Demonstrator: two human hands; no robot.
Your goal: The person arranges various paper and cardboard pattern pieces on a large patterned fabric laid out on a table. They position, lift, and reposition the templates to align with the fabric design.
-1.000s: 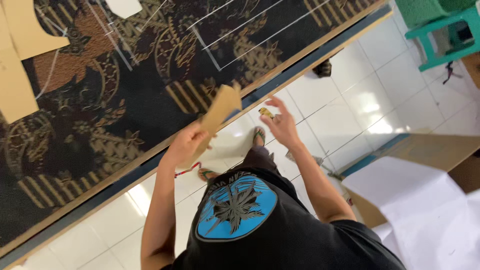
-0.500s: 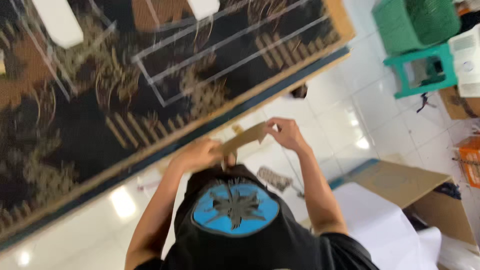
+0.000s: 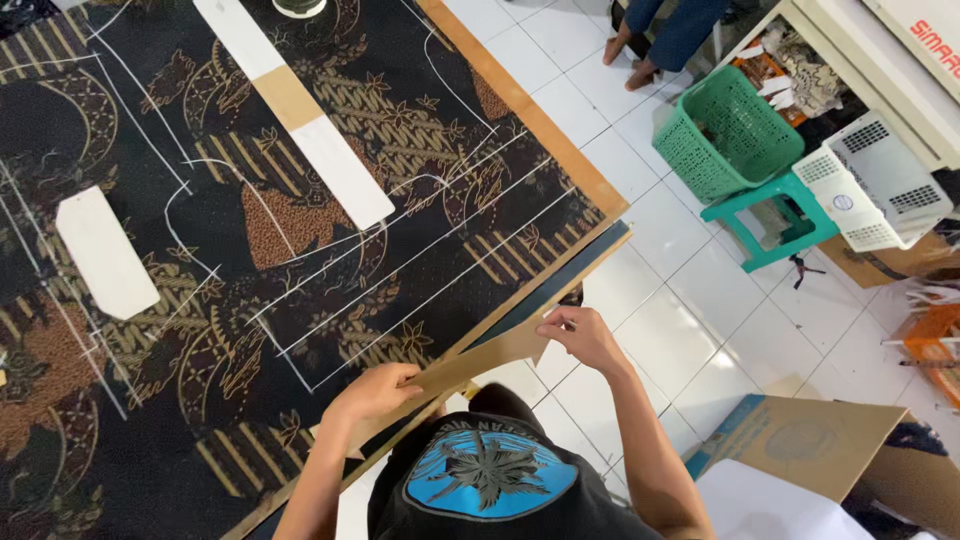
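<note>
**Over the table edge: both hands on one cardboard strip**

At the table's near edge, you hold a long cardboard strip (image 3: 470,365) (tan, tilted up to the right). Your left hand (image 3: 372,392) clasps its lower end; your right hand (image 3: 585,335) pinches its upper tip. Patterned dark cloth (image 3: 300,230) lies beneath, on the table (image 3: 520,105).

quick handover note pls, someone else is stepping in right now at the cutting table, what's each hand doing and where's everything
Left hand: gripping the near end of a long brown cardboard pattern strip, at the table's edge.
Right hand: pinching the strip's far end, over the white tile floor.
The strip is held in the air, not lying on the cloth.
Dark patterned fabric is spread flat on the table, with white chalk outlines already drawn across it.
A long white and brown template and a small white template lie on the fabric.
Nothing looks cut.
Green basket sits on a green stool to the right.
</note>
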